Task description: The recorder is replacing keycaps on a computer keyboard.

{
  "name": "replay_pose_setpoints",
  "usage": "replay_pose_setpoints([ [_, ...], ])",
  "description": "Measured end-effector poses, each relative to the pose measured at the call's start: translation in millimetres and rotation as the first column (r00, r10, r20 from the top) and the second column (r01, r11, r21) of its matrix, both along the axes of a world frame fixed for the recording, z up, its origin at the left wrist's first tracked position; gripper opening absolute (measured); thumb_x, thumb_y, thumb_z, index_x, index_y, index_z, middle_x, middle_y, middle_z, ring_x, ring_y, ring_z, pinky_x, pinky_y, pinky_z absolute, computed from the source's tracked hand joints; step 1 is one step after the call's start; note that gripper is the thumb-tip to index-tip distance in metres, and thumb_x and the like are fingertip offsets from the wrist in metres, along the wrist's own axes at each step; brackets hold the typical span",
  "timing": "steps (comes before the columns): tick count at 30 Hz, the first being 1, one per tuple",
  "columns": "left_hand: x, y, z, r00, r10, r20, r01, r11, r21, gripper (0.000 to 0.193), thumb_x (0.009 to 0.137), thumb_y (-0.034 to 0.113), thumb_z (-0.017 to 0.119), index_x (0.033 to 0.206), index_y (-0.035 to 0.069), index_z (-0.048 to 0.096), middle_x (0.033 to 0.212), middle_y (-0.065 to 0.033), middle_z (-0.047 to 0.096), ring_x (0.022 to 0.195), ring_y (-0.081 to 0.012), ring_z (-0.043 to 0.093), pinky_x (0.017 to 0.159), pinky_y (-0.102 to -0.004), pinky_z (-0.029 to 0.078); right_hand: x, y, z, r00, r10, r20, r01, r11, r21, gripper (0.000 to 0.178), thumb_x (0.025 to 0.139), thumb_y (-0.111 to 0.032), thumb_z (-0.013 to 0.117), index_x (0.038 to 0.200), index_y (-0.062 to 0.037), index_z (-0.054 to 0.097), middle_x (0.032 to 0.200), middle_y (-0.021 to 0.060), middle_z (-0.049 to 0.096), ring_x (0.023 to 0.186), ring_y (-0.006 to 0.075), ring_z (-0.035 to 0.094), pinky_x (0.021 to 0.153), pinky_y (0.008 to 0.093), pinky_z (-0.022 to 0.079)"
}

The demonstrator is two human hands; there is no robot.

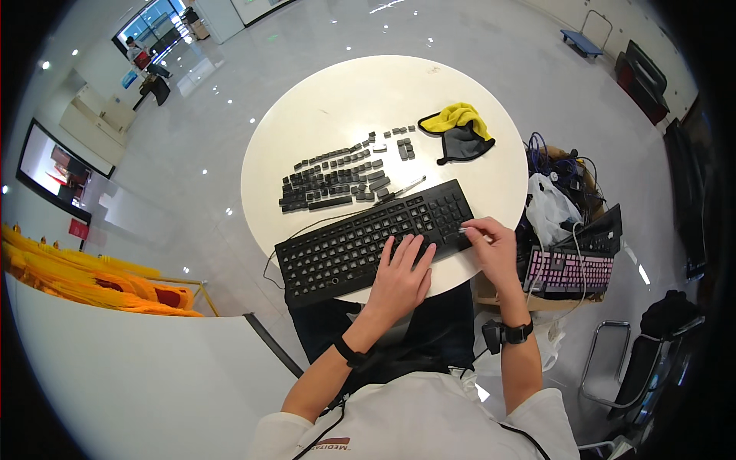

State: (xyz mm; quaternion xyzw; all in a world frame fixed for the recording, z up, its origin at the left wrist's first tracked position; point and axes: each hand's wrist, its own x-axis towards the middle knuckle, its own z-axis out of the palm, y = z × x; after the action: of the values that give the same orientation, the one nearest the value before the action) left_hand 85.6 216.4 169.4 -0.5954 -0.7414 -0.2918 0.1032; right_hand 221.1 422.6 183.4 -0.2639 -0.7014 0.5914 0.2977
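Note:
A black keyboard [360, 249] lies slanted across the near part of the round white table [337, 100]. Much of its main block shows bare switches without keycaps; dark keycaps sit on its number pad. My left hand [400, 277] rests on its near side, fingers stretched out over the lower rows. At the right end, my right hand [491, 244] is closed in a pinch beside the number pad. A small pale or shiny bit shows at its fingertips, too small to name. Loose black keycaps [326, 180] lie in rows beyond the keyboard.
A thin tool with a metal shaft [412, 186] lies behind the keyboard, near its cable [307, 225]. A yellow and grey cloth [463, 132] sits at the table's far right. Beside the table, a box holds cables, a white plastic bag [550, 211] and a pink-keyed keyboard [571, 270].

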Motion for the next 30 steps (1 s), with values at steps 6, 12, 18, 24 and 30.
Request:
replay_pose_setpoints([
  [6,-4.5,-2.7,-5.3,0.987,0.081,0.136,-0.104,0.979,0.175,0.042,0.094,0.007,0.079,0.135,-0.004,0.075,0.144,-0.0222,0.069,0.142,-0.0446,0.063,0.128,-0.0631,0.046,-6.7,36.7,-15.3,0.916,-0.398,0.042,0.314,0.780,0.542,0.015,0.093,-0.005,0.088,0.107,-0.0005,0.085,0.105,0.0146,0.081,0.093,0.0256,0.074,0.077,0.0341,0.059],
  [12,-5.2,-2.7,-5.9,0.973,0.166,0.161,-0.195,0.964,0.182,0.037,0.095,0.010,0.081,0.129,-0.003,0.076,0.143,-0.0219,0.068,0.143,-0.0440,0.062,0.129,-0.0638,0.045,-14.7,33.3,-17.1,0.917,-0.385,0.109,0.238,0.745,0.623,0.017,0.090,0.001,0.085,0.106,0.0007,0.082,0.108,0.0165,0.076,0.106,0.0351,0.073,0.093,0.0426,0.062],
  [18,-4.8,-2.7,-10.5,0.973,0.158,0.170,-0.189,0.964,0.186,0.036,0.098,0.016,0.080,0.128,-0.004,0.075,0.141,-0.0236,0.067,0.144,-0.0427,0.060,0.132,-0.0621,0.041,-17.9,-17.3,38.0,0.982,-0.008,0.190,-0.132,0.691,0.711,0.031,0.089,-0.003,0.085,0.119,-0.0006,0.080,0.118,0.0188,0.073,0.110,0.0393,0.070,0.095,0.0476,0.057],
  [24,-5.2,-6.0,-11.8,0.971,0.164,0.175,-0.197,0.961,0.192,0.037,0.098,0.017,0.078,0.127,-0.007,0.072,0.140,-0.0245,0.066,0.142,-0.0431,0.060,0.132,-0.0621,0.041,-38.6,-53.3,28.7,0.932,-0.103,0.348,-0.214,0.617,0.757,0.026,0.092,-0.011,0.088,0.114,0.0004,0.082,0.108,0.0170,0.073,0.106,0.0394,0.067,0.094,0.0497,0.054],
  [30,-4.4,-5.0,-16.0,0.969,0.162,0.187,-0.203,0.954,0.222,0.038,0.096,0.015,0.079,0.125,-0.007,0.074,0.137,-0.0238,0.067,0.139,-0.0434,0.062,0.131,-0.0621,0.042,-49.0,-62.3,15.3,0.934,-0.194,0.301,-0.140,0.574,0.806,0.016,0.090,-0.015,0.089,0.100,-0.0051,0.085,0.096,0.0123,0.076,0.100,0.0378,0.070,0.089,0.0506,0.052],
])
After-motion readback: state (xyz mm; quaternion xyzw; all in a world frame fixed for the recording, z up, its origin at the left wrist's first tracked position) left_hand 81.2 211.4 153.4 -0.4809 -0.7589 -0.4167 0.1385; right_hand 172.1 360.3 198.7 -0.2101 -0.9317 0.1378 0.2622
